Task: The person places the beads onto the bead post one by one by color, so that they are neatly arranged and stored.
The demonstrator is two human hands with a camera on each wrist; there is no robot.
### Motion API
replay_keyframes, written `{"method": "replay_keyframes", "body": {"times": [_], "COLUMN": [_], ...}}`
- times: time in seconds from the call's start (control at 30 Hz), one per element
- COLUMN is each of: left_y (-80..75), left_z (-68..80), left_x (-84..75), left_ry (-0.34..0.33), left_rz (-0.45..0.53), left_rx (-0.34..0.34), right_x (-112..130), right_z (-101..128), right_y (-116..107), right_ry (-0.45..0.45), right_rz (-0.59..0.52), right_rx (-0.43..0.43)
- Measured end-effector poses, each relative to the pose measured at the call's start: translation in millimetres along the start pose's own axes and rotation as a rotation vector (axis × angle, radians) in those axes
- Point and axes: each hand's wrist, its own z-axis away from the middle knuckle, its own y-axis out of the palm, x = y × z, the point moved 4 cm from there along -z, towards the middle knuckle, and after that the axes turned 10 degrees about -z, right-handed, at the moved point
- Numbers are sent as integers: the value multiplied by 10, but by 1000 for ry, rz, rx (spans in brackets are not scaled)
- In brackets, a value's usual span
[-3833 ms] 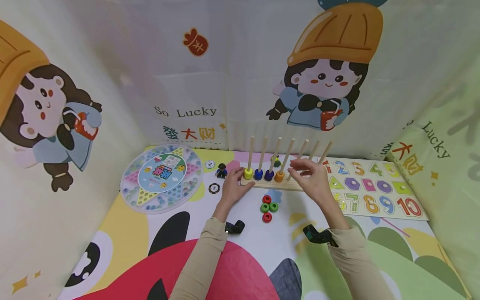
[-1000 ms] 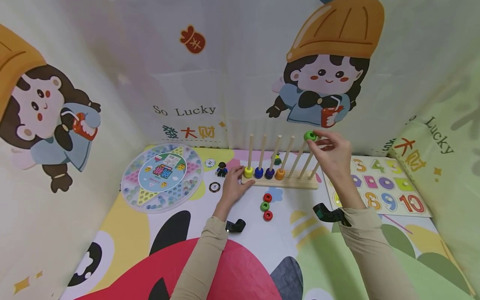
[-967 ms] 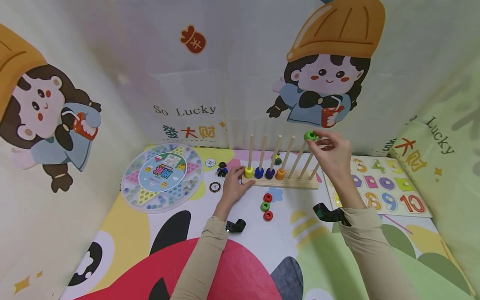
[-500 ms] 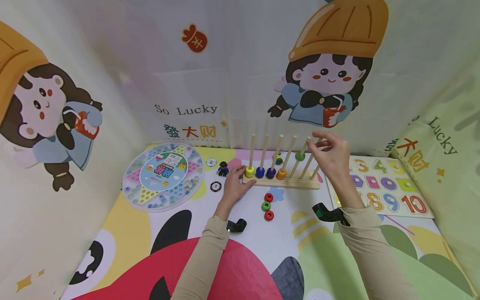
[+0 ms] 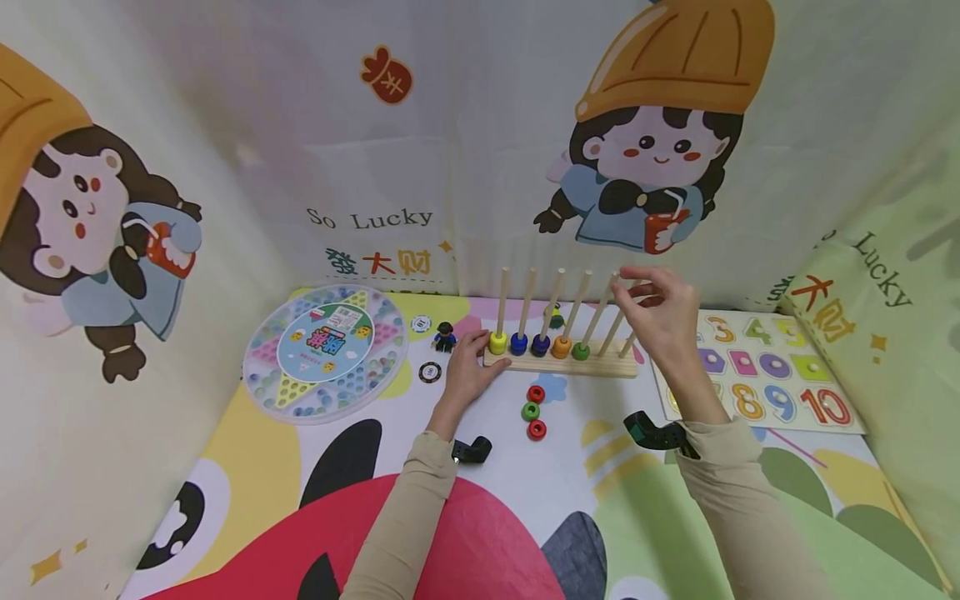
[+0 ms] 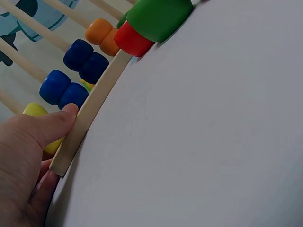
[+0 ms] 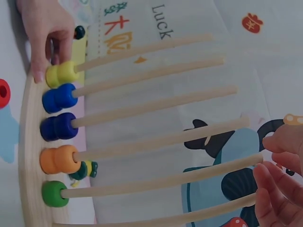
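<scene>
A wooden peg rack (image 5: 592, 365) with several upright pegs stands crosswise on the table. My left hand (image 5: 468, 375) grips its left end, thumb on the front edge and fingers behind. Pairs of yellow, blue, dark blue and orange beads sit on the first pegs. A single green bead (image 7: 55, 194) is down at the foot of the fifth peg. My right hand (image 5: 663, 308) is at that peg's top, its fingers loosely bent with no bead between thumb and fingertips. In front of the rack lie two red beads (image 5: 536, 429) and a loose green bead (image 5: 530, 410).
A round Chinese checkers box (image 5: 325, 354) lies at the left. Between it and the rack are a small toy figure (image 5: 443, 337) and two chips (image 5: 430, 372). A number puzzle board (image 5: 757, 371) lies at the right, and a printed curtain hangs behind.
My right hand took a green bead from the loose group to the fifth peg and let go. The bead slid down to the base. My left hand stayed on the rack.
</scene>
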Motion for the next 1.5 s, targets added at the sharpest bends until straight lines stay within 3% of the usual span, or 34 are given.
{"method": "replay_keyframes", "body": {"times": [0.2,0.3,0.57,0.77,0.9,1.17,1.5], "left_y": [-25,-23,-11,2,3,-7,-12], "left_z": [-2,-6,3,20,18,0,5], "left_x": [-20,-22,-12,11,10,-7,-12], "left_ry": [-5,-11,-9,-12,-11,-9,-22], "left_rz": [-3,-12,-4,11,17,14,-7], "left_rx": [11,20,28,28,19,5,25], "right_x": [-8,-60,-383,-684,-792,-825,-837], "right_z": [119,203,581,878,992,1048,1084], "right_y": [27,101,450,777,902,978,995], "right_ry": [-21,-31,33,104,129,116,133], "right_rz": [-38,-56,-118,-132,-122,-100,-92], "right_rx": [-11,38,301,556,658,720,725]}}
